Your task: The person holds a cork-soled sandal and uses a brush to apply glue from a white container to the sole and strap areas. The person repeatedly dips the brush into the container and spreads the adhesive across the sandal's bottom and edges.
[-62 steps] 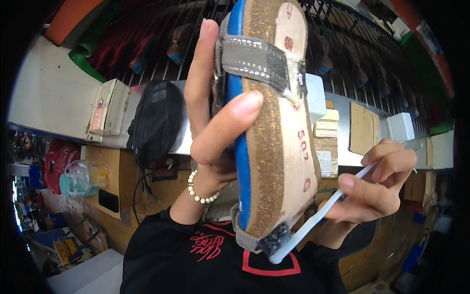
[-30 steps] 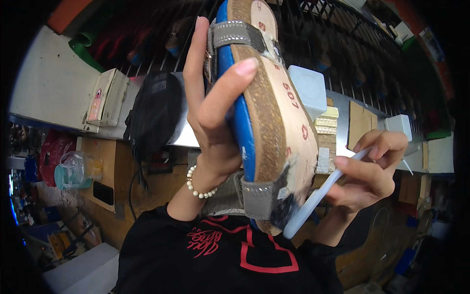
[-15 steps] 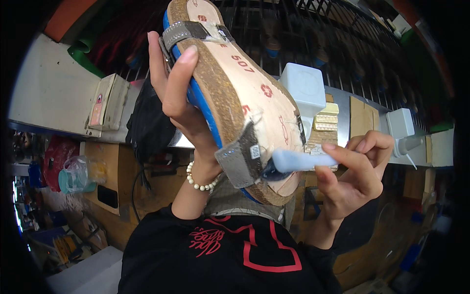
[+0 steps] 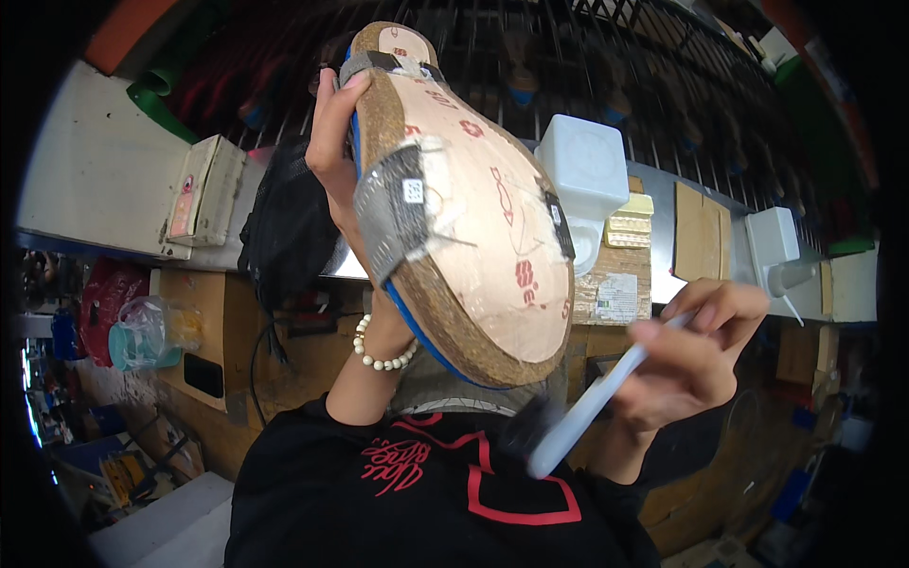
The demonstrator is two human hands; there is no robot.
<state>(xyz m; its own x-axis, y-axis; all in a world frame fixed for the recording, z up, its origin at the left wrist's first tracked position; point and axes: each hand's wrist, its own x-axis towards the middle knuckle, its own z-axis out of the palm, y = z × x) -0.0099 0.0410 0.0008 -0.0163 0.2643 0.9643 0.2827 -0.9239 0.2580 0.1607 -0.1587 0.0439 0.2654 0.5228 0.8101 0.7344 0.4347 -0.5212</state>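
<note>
A sandal footbed with brown cork edges [image 4: 454, 327] and a pale insole board is held up, underside facing me, on a blue shoe last. Grey straps [image 4: 390, 213] wrap over its edges, their ends stuck to the board with whitish, glue-like smears. My left hand [image 4: 333, 142] is wrapped round its left side, the fingertips by the upper strap; the palm is hidden behind it. Below and right of the footbed, apart from it, my right hand [image 4: 696, 355] grips a brush with a white handle [image 4: 592, 407]. Its dark bristles [image 4: 530, 428] point left, blurred by motion.
A white square plastic container [image 4: 584, 166] stands behind the footbed, near a cardboard piece [image 4: 701, 232]. Farther right is a white dispenser [image 4: 775, 241]. At left are a worn box [image 4: 206, 189], a phone [image 4: 204, 377] and a teal tub [image 4: 142, 341]. A dark barred rack [image 4: 653, 90] spans the back.
The brush has left the footbed's board and swung down, its bristles now lower. The footbed has tilted and shifted a little, showing more of its lower right side.
</note>
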